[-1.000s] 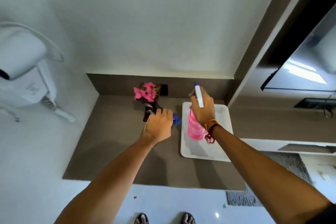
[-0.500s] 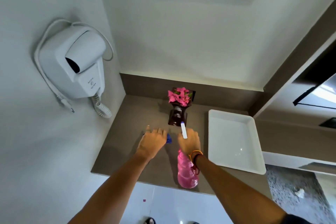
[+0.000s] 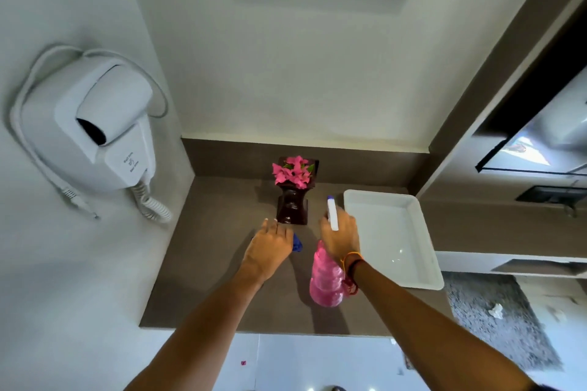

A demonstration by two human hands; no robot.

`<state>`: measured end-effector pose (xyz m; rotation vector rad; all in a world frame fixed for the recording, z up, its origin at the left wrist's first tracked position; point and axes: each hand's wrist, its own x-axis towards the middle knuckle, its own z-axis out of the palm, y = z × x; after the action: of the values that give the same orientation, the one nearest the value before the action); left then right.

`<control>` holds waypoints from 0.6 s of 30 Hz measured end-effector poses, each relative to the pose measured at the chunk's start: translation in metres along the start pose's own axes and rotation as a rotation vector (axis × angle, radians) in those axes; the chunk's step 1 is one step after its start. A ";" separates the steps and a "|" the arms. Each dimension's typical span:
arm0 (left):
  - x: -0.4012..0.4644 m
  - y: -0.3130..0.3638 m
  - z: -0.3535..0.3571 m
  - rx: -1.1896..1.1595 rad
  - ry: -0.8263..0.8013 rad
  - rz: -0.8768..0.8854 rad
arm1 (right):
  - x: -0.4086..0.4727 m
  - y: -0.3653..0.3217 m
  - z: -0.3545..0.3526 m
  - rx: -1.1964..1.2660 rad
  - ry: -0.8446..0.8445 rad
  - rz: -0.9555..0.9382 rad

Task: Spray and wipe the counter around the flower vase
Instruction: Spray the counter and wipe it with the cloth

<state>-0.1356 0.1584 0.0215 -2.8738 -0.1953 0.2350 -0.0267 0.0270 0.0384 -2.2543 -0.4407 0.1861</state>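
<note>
Wide brown stone surface [image 3: 216,263], white rectangular tray [image 3: 394,232] at its right, dark carved wooden vase of pink flowers [image 3: 292,203] upright near the back. Left hand [image 3: 270,247] presses a blue cloth [image 3: 297,242] just before the vase, nearer it; right hand [image 3: 340,236] is clamped on the pink spray bottle [image 3: 327,279], nozzle pointing away beside the vase.

I see soft, even daylight, brightest off the mirror [image 3: 540,149] at right. Faint shadows fall under my arms onto the counter [image 3: 216,263]. Small glints dot the white tray [image 3: 425,251]. Wide-angle bending curves the walls at the edges; detail is slightly soft throughout.
</note>
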 end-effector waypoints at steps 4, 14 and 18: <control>0.021 0.020 -0.008 0.022 0.038 0.042 | 0.034 0.009 -0.060 0.151 0.167 -0.055; 0.059 0.066 -0.005 0.068 -0.006 0.051 | 0.074 0.103 -0.114 0.237 0.058 0.071; 0.062 0.074 -0.004 0.058 -0.017 0.025 | 0.085 0.126 -0.118 0.293 0.059 0.130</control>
<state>-0.0662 0.0957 -0.0031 -2.8188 -0.1524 0.2649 0.1160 -0.1007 0.0218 -1.9946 -0.2189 0.2344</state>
